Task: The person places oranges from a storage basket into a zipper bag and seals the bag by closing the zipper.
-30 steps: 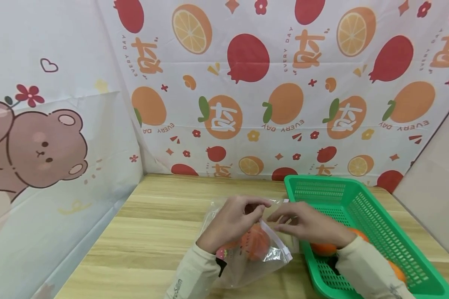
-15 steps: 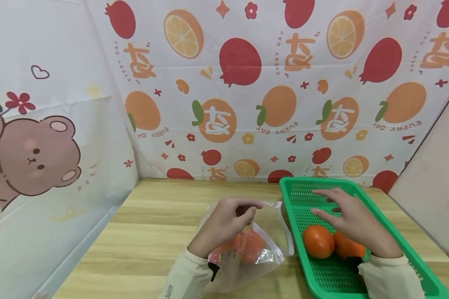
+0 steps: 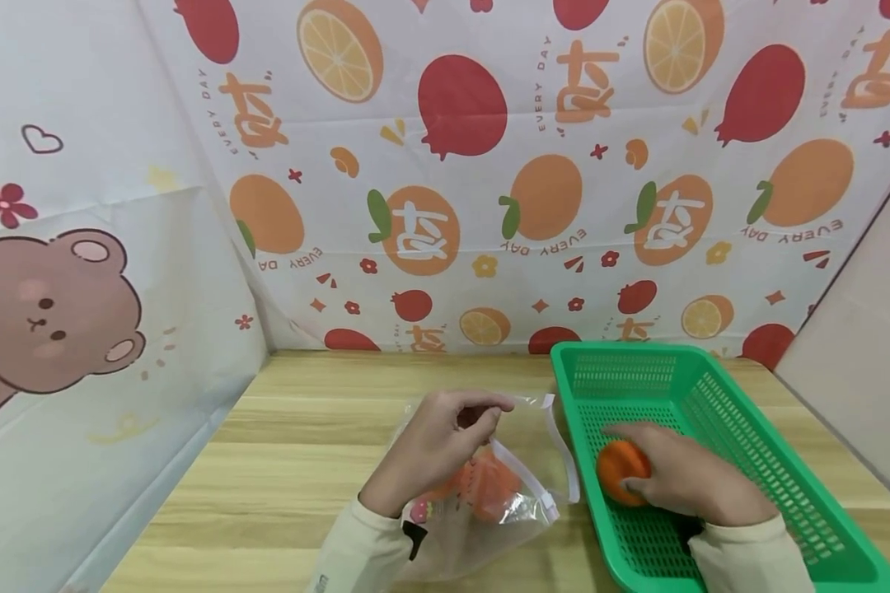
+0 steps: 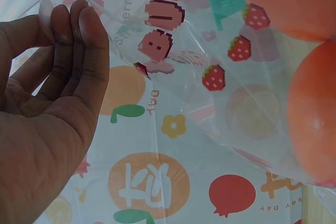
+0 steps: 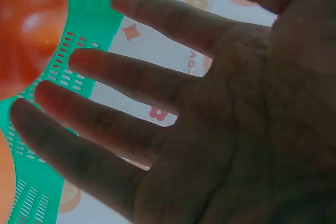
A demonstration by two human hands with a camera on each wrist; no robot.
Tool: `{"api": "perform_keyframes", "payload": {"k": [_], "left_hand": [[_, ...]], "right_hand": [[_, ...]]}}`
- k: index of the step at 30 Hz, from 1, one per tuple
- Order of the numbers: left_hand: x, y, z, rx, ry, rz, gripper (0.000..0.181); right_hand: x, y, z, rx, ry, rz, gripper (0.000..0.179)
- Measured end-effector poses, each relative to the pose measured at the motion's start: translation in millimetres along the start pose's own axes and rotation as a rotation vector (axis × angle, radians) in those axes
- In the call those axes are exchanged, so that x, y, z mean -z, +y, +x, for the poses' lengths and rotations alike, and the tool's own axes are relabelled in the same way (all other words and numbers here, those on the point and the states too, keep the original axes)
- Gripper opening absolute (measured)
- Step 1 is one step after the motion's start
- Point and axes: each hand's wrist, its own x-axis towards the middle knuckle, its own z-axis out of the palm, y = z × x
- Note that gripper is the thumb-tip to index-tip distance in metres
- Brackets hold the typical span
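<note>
Wood-grain table [image 3: 304, 428], backed by one fruit-print sheet [image 3: 519, 272]. One clear zip bag [image 3: 456, 548] is set on it, left of one green basket [image 3: 623, 375]. Bag edge is pinched by left hand [image 3: 437, 445], thumb to fingers; two bagged fruits [image 4: 317, 114] are seen in left wrist view, both orange-red, cut off by frame. Right hand [image 3: 686, 473] is placed over one basket fruit [image 3: 620, 473], fingers spread nearly straight; firm hold can't be confirmed. Two fruits are shown in right wrist view, both cropped; only one is visible from head. Basket's near end is partly covered by right sleeve [image 3: 749, 556].
</note>
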Motion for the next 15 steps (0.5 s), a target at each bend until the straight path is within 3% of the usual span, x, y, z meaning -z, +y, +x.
{"api": "perform_keyframes", "payload": {"k": [4,10,15], "left_hand": [[0.8,0.9,0.0,-0.009,0.0,0.0,0.021],[-0.3,0.5,0.0,-0.009,-0.015,-0.004,0.021],[1.0,1.1,-0.4,-0.006,-0.013,0.001,0.021]], "right_hand": [[-0.3,-4.4,1.3,-0.021,-0.027,0.008,0.045],[-1.0,-3.4,1.4,-0.097,-0.014,-0.102,0.045],[-1.4,-3.5,3.3,-0.093,-0.034,-0.079,0.037]]}}
